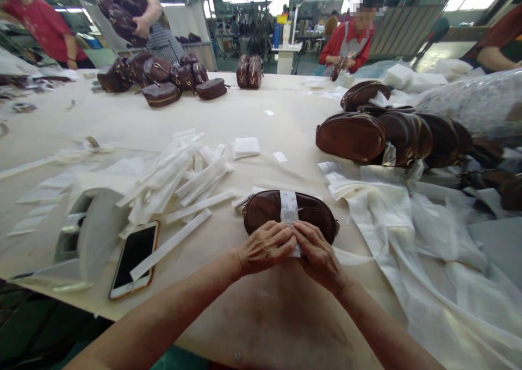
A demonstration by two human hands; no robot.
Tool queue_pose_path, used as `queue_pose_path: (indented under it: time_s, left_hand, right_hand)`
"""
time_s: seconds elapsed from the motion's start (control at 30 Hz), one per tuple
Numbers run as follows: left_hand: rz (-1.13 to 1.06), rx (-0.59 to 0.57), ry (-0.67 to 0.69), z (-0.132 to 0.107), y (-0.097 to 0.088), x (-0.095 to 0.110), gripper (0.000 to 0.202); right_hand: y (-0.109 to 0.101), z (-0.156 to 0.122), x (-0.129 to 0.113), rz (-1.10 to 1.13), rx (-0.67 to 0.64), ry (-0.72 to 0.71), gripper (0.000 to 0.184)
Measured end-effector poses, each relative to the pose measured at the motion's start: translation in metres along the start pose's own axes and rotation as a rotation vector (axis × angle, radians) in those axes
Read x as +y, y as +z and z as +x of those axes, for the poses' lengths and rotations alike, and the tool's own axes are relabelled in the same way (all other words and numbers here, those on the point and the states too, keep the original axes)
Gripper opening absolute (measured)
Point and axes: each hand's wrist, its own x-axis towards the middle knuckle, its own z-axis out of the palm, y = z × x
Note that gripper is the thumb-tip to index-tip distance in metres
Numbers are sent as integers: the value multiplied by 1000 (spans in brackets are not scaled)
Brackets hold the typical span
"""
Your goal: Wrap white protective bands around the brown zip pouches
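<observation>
A small dark brown leather bag (265, 207) lies on the table in front of me, with a white paper strip (289, 202) wrapped across its middle. My left hand (271, 246) rests on the bag's near side, its fingers closed on the strip. From the other side, my right hand (318, 250) meets it, fingertips bent together over the same strip. The two sets of fingertips nearly touch. A bit of the strip shows below them; what lies under the fingers is hidden.
Loose white strips (191, 174) are piled left of the bag, near a phone (132, 261) and a tape dispenser (98, 234). Brown bags (350, 136) stand at right above white wrapping sheets (379, 212). More bags (159, 71) sit at the far edge, where co-workers (346, 43) stand.
</observation>
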Motion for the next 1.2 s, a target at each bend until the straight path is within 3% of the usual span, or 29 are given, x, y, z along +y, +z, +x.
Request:
queue_pose_path:
  time_s: [0.2, 0.37, 0.47, 0.57, 0.77, 0.9, 1.03, 1.2]
  left_hand:
    - [141, -185, 68, 9, -1, 3, 17]
    - [152, -247, 26, 9, 4, 3, 19]
    - [126, -213, -1, 3, 8, 3, 21]
    - [130, -137, -23, -4, 10, 3, 23]
    - [171, -64, 30, -10, 12, 2, 29]
    - [200, 6, 45, -11, 13, 1, 27]
    - [252, -9, 64, -13, 14, 1, 28]
    - [228, 42, 50, -12, 12, 15, 31]
  right_hand:
    - [-3, 6, -2, 33, 36, 27, 53]
    - [-12, -23, -39, -85, 125, 117, 49]
    - [-9, -38, -67, -16, -18, 135, 43]
    - [5, -35, -77, 62, -171, 151, 46]
    - [30, -23, -62, 88, 26, 30, 26]
    - [13, -32, -67, 156, -26, 83, 25]
    - [-11, -41, -78, 157, 3, 143, 24]
    - [-9, -54, -89, 75, -16, 224, 26]
